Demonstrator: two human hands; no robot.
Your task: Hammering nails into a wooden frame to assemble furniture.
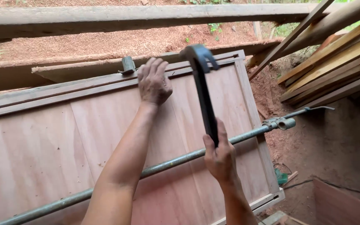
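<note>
Your right hand is closed around the lower handle of a dark claw hammer, which stands nearly upright with its head raised above the top edge of the wooden door panel. Your left hand lies flat and open on that panel, fingers stretched together and pressed onto the framing strips that run along its upper edge; it grips nothing. The hammer's head hangs just to the right of those fingertips, clear of the wood.

A small grey metal piece sits on the strip just left of your left hand. A long grey metal pipe crosses the panel slantwise, passing under both your forearms and ending in a fitting beyond the panel's right edge. To the far right, planks are stacked at a slope. Beyond the panel lie rough timbers and reddish sawdust-strewn ground.
</note>
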